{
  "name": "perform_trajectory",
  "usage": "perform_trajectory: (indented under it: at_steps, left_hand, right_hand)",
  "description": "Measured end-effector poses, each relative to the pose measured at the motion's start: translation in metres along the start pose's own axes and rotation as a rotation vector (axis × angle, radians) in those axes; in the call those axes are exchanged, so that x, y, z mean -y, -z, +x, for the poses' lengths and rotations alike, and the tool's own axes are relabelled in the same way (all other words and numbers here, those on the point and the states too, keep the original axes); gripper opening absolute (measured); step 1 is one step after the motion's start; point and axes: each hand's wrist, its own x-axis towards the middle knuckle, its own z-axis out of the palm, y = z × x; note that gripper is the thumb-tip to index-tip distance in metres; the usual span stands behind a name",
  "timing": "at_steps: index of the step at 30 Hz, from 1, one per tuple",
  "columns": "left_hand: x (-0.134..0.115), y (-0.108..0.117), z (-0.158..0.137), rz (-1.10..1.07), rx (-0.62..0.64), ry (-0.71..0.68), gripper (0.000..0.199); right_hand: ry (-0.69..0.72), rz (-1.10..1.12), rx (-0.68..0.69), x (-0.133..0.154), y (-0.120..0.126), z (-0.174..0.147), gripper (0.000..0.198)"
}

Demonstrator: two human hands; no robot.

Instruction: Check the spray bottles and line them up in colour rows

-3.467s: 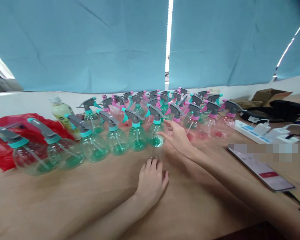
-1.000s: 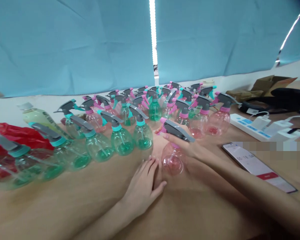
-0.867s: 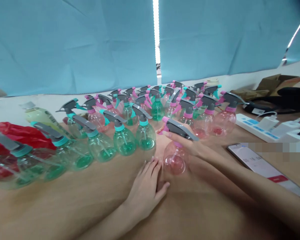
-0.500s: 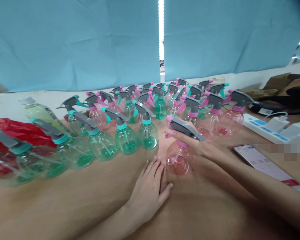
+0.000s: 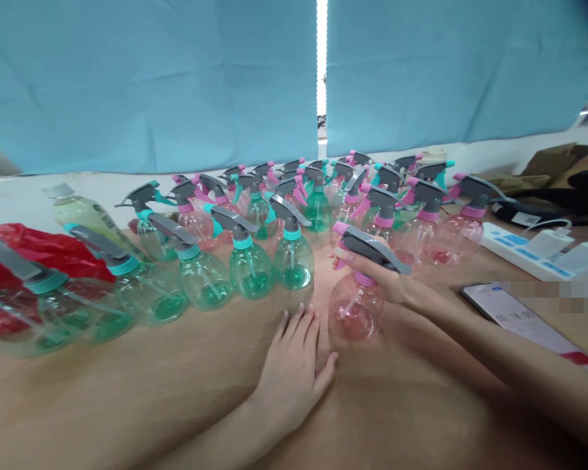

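Pink see-through round plastic spray bottle (image 5: 357,308), kinda upright, mostly below right hand (image 5: 386,277), fingers curled round neck; left hand (image 5: 294,365) beside, fingers loosely spread.

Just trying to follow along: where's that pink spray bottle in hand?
In the head view, the pink spray bottle is right of centre, held near its top by the right hand, between the left hand and the phone.

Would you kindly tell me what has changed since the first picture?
The right hand, open beside the green bottles before, now holds a pink bottle around its neck; that bottle has come out of its row, toward the person. The left hand still rests on the table, the green bottles still stand in their row, and the phone still lies on the right.
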Motion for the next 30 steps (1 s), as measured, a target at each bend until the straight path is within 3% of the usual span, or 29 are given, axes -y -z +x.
perform_trajectory:
  at_steps: [9, 16, 24, 30]
  left_hand:
    - [-0.003, 0.005, 0.003, 0.011, 0.043, 0.016, 0.05]
    - [-0.002, 0.004, 0.001, -0.013, 0.008, 0.015, 0.046]
    - [-0.003, 0.004, 0.001, -0.036, 0.009, 0.031, 0.046]
    - [-0.003, 0.006, 0.001, -0.036, 0.023, 0.03, 0.045]
  right_hand:
    - [0.075, 0.095, 0.045, 0.016, -0.007, -0.001, 0.032]
    - [0.037, 0.245, 0.088, 0.022, -0.016, -0.003, 0.032]
    - [0.037, 0.219, 0.093, 0.023, -0.015, -0.003, 0.04]
    - [0.072, 0.211, 0.096, 0.022, -0.014, -0.003, 0.033]
